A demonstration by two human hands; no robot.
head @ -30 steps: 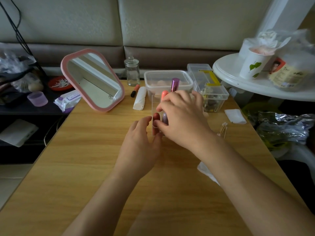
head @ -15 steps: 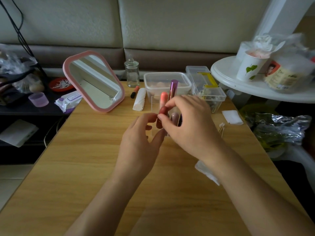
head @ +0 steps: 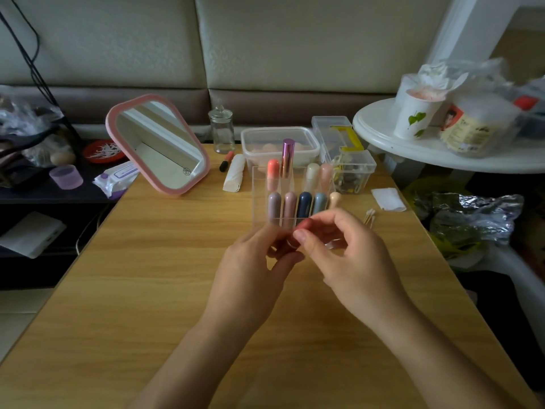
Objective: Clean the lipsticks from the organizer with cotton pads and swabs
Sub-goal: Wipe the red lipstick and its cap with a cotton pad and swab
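Near centre: left hand [head: 253, 270] curled round the base of a dark red lipstick [head: 304, 223], right hand [head: 351, 261] pinching its cap. Just beyond, near edge hidden behind the fingers: clear organizer [head: 260, 184] of upright lipsticks. Right of it, cotton swabs [head: 369, 216] and cotton pad [head: 387, 199]; far left, pink mirror [head: 159, 146] on wooden table [head: 165, 261].

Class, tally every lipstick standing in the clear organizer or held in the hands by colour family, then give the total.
Pink or coral lipsticks: 3
Purple or mauve lipsticks: 2
Blue lipsticks: 2
Cream or beige lipsticks: 2
Red lipstick, held by left hand and right hand: 1
Total: 10
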